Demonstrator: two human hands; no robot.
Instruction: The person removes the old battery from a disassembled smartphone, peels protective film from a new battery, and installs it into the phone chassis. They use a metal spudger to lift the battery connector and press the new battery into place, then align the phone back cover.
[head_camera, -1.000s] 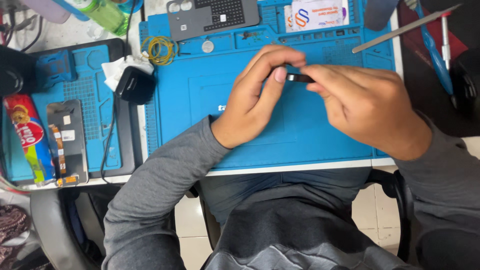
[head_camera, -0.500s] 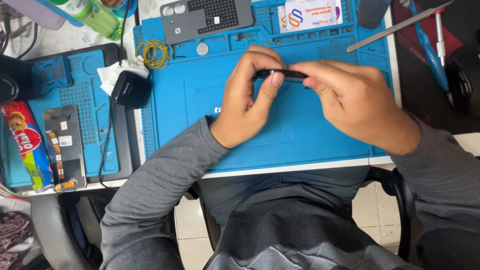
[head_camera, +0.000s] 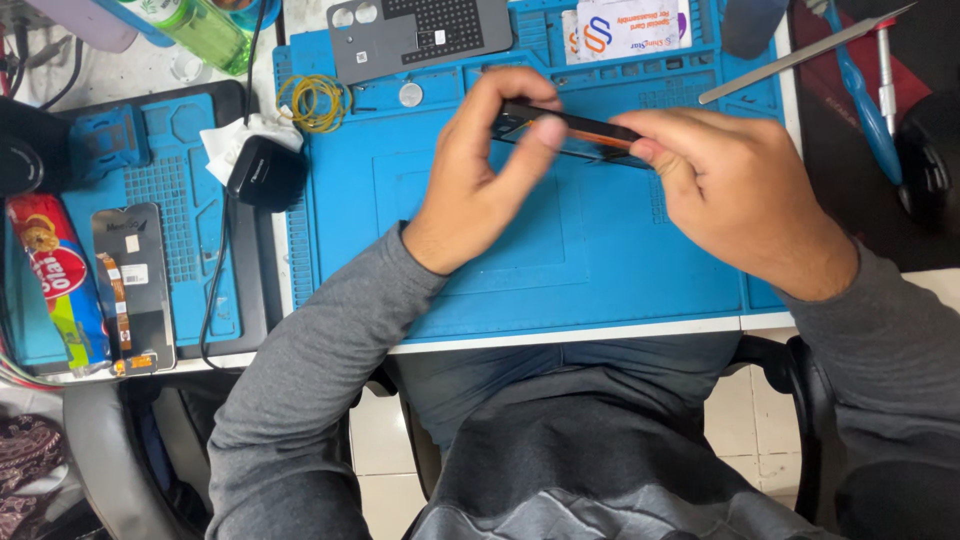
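Note:
A thin black phone part with an orange edge (head_camera: 578, 128) is held edge-on above the blue work mat (head_camera: 520, 270). My left hand (head_camera: 478, 170) pinches its left end between thumb and fingers. My right hand (head_camera: 735, 185) grips its right end with thumb and forefinger. Both hands hover over the mat's far middle. Most of the part's face is hidden by my fingers.
A grey perforated plate (head_camera: 420, 35), a coin-like disc (head_camera: 410, 95) and yellow rubber bands (head_camera: 314, 102) lie at the mat's far left. A black puck on a white cloth (head_camera: 265, 170), a second blue mat with a phone screen (head_camera: 135, 285), a snack packet (head_camera: 55, 280), tweezers (head_camera: 800, 55) and a green bottle (head_camera: 205, 30) surround it.
The part has turned from end-on to lengthwise between my hands, which have spread apart along it. The camera has also moved closer.

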